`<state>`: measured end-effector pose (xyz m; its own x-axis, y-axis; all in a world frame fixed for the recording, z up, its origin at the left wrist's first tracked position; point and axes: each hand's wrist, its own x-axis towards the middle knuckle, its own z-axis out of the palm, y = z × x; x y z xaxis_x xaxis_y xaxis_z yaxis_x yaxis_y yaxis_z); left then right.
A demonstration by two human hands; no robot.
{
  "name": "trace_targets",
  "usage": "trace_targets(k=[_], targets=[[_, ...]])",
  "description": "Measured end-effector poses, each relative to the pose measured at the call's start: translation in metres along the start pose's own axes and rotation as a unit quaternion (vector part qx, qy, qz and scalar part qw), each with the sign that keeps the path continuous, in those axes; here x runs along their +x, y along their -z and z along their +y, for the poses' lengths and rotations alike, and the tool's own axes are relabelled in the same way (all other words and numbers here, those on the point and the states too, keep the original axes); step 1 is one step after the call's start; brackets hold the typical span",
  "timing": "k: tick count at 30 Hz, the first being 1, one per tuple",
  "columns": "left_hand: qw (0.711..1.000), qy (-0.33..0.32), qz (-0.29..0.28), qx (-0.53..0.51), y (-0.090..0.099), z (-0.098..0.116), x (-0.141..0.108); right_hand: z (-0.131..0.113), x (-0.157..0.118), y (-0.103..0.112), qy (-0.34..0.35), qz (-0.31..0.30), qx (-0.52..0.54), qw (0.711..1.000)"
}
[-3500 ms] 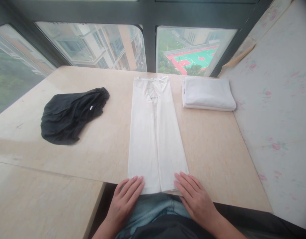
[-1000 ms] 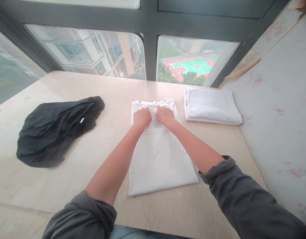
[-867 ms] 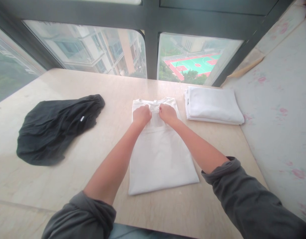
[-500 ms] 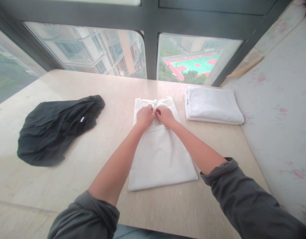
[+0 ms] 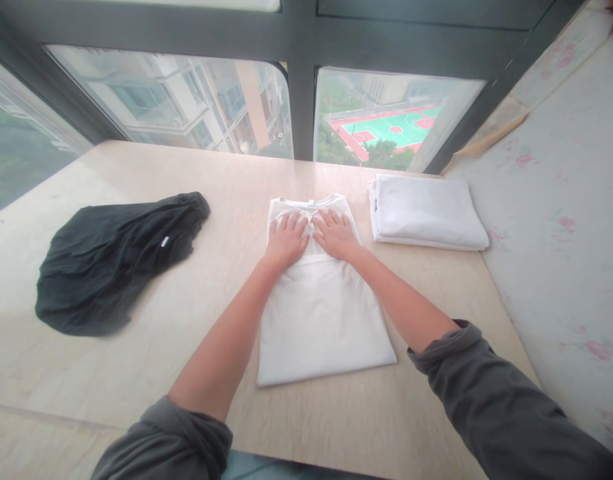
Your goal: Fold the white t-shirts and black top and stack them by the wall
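Note:
A white T-shirt [image 5: 326,320], folded into a long panel, lies in front of me with its neckline toward the window. Flat on its upper left part rests my left hand [image 5: 288,239], fingers spread. My right hand [image 5: 335,233] lies open beside it on the upper right part, the two thumbs close together. Small creases show in the fabric between and just beyond the hands. Below them a folded edge crosses the shirt, and the lower panel looks mostly smooth.
A dark, loosely bunched garment [image 5: 111,267] with a small white label lies on the left of the pale ledge [image 5: 201,320]. To the right sits a folded white stack of cloth [image 5: 426,210], near the floral wall [image 5: 561,233]. Grey window frames [image 5: 303,100] border the far edge.
Both hands have opened from pinching the shirt near its neckline and now lie flat with fingers spread. The shirt's lower panel appears smoother.

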<state>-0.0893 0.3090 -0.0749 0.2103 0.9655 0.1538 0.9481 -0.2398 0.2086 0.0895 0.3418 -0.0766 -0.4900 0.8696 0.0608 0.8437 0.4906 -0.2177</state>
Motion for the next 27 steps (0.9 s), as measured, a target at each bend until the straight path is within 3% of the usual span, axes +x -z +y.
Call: trace_targets(k=[5,12,16,23,27], targets=[[1.000,0.008,-0.017,0.023,-0.003,0.001,0.000,-0.002,0.002,0.000,-0.020,-0.033,-0.018,0.999],[0.999,0.012,-0.020,0.039,-0.003,0.005,-0.003,-0.005,-0.001,0.002,-0.027,-0.032,-0.009,0.999],[0.999,0.012,-0.013,0.043,-0.003,0.012,-0.021,-0.011,-0.017,0.004,-0.027,-0.043,-0.010,0.999],[0.999,0.002,0.018,0.039,-0.001,0.032,-0.071,-0.028,-0.069,0.000,-0.022,-0.020,-0.016,0.999],[0.999,0.001,0.043,-0.005,0.006,0.037,-0.077,-0.031,-0.079,-0.001,-0.021,0.007,0.005,1.000]])
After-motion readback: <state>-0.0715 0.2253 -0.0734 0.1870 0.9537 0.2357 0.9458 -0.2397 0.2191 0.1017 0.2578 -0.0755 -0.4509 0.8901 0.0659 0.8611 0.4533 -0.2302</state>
